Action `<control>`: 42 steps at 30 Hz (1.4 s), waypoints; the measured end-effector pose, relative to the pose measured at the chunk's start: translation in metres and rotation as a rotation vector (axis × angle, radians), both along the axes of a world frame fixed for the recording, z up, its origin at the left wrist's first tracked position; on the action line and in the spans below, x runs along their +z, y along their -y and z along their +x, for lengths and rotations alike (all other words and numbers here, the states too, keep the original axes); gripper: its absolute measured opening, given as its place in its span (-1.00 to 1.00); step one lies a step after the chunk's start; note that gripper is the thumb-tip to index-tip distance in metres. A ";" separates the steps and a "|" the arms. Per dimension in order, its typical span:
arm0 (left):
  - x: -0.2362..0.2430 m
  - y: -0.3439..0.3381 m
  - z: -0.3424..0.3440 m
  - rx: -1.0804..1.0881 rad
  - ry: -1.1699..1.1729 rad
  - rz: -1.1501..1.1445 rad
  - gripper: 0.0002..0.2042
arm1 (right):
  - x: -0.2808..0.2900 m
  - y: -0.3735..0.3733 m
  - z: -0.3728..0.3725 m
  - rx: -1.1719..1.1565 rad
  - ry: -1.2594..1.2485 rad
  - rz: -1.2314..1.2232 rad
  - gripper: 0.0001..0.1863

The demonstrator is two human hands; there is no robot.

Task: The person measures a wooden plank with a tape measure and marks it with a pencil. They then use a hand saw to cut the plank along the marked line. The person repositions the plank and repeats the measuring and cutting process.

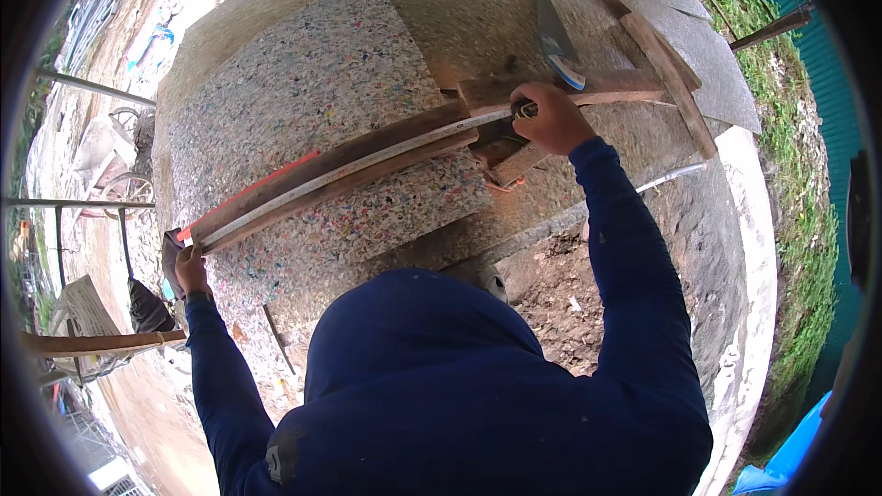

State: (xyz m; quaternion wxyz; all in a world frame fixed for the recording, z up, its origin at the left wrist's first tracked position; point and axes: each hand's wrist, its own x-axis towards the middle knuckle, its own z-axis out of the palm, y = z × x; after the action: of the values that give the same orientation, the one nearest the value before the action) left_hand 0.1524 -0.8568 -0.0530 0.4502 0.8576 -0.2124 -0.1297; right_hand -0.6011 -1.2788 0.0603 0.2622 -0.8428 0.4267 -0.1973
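Observation:
My right hand (551, 121) is closed around a dark tape measure (525, 110) with yellow marks. Its pale blade (358, 163) runs out leftward along two long wooden battens, the far one (322, 163) and the near one (354, 183). At their left end my left hand (191, 271) is closed at the tip of the blade, its fingers partly hidden. A red-orange strip (262, 186) lies along the far batten's outer edge. Just beyond my right hand a handsaw (551, 32) with a blue-and-white handle rests by another timber (616, 86).
The battens lie across a speckled panel (303, 73) on a larger grey-brown sheet (478, 9). A crosswise board (671, 83) is at the right, and a short wood block (519, 163) lies below my right hand. Broken soil (551, 289) is nearer me; a wheelbarrow (119, 156) stands far left.

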 end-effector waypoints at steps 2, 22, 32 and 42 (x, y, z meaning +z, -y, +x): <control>0.001 0.001 0.000 0.007 0.010 0.007 -0.73 | -0.006 0.003 -0.003 0.009 0.013 -0.053 -0.55; -0.008 -0.016 0.050 0.061 0.058 -0.076 -0.78 | -0.005 0.005 0.024 0.083 0.132 -0.061 -0.55; -0.022 0.010 0.026 0.118 -0.128 -0.172 -0.78 | -0.006 0.014 0.052 0.117 0.081 -0.060 -0.56; -0.023 0.041 0.051 0.093 -0.003 -0.093 -0.74 | 0.000 0.012 0.055 0.119 0.016 -0.019 -0.56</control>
State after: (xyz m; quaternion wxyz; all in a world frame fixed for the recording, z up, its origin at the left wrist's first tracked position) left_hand 0.2038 -0.8979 -0.0765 0.4956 0.8443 -0.1776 -0.1001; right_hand -0.5462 -1.2904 0.0601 0.2687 -0.8675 0.3718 -0.1922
